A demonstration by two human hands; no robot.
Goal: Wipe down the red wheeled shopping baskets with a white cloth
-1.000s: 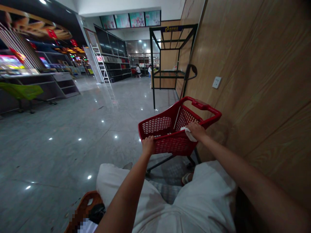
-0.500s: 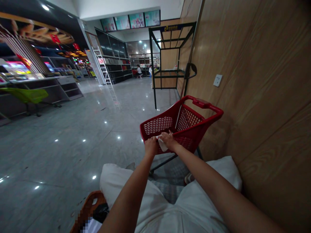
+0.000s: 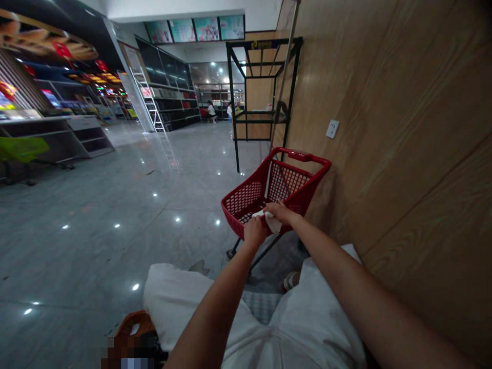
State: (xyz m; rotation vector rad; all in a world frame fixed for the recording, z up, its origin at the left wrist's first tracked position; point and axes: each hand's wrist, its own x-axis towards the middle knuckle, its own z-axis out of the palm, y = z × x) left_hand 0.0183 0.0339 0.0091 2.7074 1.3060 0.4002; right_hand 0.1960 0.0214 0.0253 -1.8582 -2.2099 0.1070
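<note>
A red plastic shopping cart (image 3: pixel 246 197) with lattice walls stands in front of my knees, its handle toward the wood wall. My left hand (image 3: pixel 254 230) is closed over the cart's near rim, with white material showing at its fingertips. Just to its right, my right hand (image 3: pixel 280 212) is closed on a white cloth (image 3: pixel 273 223), pressed against the same rim. Part of the cloth hangs down the outside of the basket. The undersides of the fingers are hidden.
On my right runs a wood-panelled wall (image 3: pixel 384 128) with a socket (image 3: pixel 332 129). A dark metal frame (image 3: pixel 235 123) stands beyond the cart. A ladder (image 3: pixel 152 107), a green cart (image 3: pixel 23 149) and an orange-brown basket (image 3: pixel 132 322) are leftward. Two people are far off.
The view has shifted right. Both hands have slid along the cart's rim toward the handle end, the white cloth moving with them. The cart appears turned slightly.
</note>
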